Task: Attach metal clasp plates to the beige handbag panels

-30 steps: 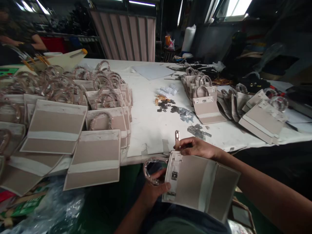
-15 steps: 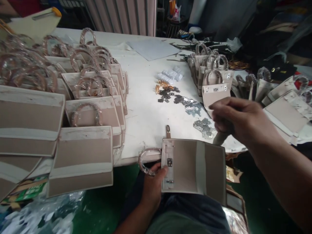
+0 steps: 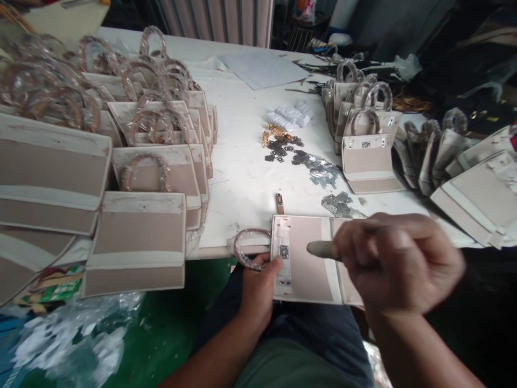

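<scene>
My left hand (image 3: pixel 260 288) grips the left edge of an unfolded beige handbag body (image 3: pixel 307 258), thumb on top beside a small dark metal plate (image 3: pixel 284 252). A plastic-wrapped round handle (image 3: pixel 247 248) loops out on that side, and a strap tab with a metal fitting (image 3: pixel 279 203) sticks out at the top. My right hand (image 3: pixel 398 264) is closed in a fist above the bag's right part, hiding some of it. From the fist a grey-green, round-ended rod (image 3: pixel 323 249) points left over the bag; the rest of it is hidden in the fingers.
Stacked bag bodies with wrapped handles (image 3: pixel 147 215) fill the table's left side; more bags (image 3: pixel 367 161) stand at the right. Between them lie silver plates (image 3: pixel 339 203), dark plates (image 3: pixel 278 150), gold pieces (image 3: pixel 277 132) and small white packets (image 3: pixel 288 115). Plastic scraps (image 3: pixel 76 339) lie at lower left.
My right hand has swung left and toward me, from beside the right-hand bags to above the held bag. The camera view has tilted down slightly. My left hand keeps its grip.
</scene>
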A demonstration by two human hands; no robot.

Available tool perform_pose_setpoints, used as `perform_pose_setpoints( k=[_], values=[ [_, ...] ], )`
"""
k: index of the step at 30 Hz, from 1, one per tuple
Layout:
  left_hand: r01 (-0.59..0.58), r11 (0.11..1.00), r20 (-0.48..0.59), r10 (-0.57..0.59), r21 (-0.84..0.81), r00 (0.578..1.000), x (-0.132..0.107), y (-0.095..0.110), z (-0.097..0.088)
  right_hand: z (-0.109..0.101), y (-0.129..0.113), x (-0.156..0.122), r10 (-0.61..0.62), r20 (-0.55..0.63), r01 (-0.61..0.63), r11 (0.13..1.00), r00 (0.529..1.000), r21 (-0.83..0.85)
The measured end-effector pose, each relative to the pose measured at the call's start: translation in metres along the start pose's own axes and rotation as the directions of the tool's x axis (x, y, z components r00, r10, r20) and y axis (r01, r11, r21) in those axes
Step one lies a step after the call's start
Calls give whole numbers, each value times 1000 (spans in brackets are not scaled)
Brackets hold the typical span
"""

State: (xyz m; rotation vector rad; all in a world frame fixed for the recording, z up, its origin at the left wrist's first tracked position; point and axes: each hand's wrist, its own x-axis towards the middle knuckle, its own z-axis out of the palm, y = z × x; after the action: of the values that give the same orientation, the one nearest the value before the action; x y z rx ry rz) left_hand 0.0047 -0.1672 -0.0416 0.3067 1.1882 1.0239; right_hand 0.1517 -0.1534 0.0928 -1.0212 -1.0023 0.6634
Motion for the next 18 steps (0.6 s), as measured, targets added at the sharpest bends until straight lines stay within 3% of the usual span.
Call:
perform_pose_setpoints(
  k=[4, 7, 13, 18],
  values=[
    [-19, 1000, -30, 19, -3, 999, -3, 1, 4, 13, 54, -4, -5, -40, 9, 996, 999, 86],
    [-22, 1000, -42, 22, -1, 999, -5, 1, 6, 12, 76, -9, 35, -97, -23, 992, 995, 121],
    [-19, 1000, -38, 18, -18, 999, -2, 0, 6, 8, 83, -13, 227, -128, -197, 958, 966, 206],
    [-22, 999, -37, 21, -32, 999, -5, 2, 6, 11, 87, -12, 299, -171, -241, 925, 939, 294]
  ],
)
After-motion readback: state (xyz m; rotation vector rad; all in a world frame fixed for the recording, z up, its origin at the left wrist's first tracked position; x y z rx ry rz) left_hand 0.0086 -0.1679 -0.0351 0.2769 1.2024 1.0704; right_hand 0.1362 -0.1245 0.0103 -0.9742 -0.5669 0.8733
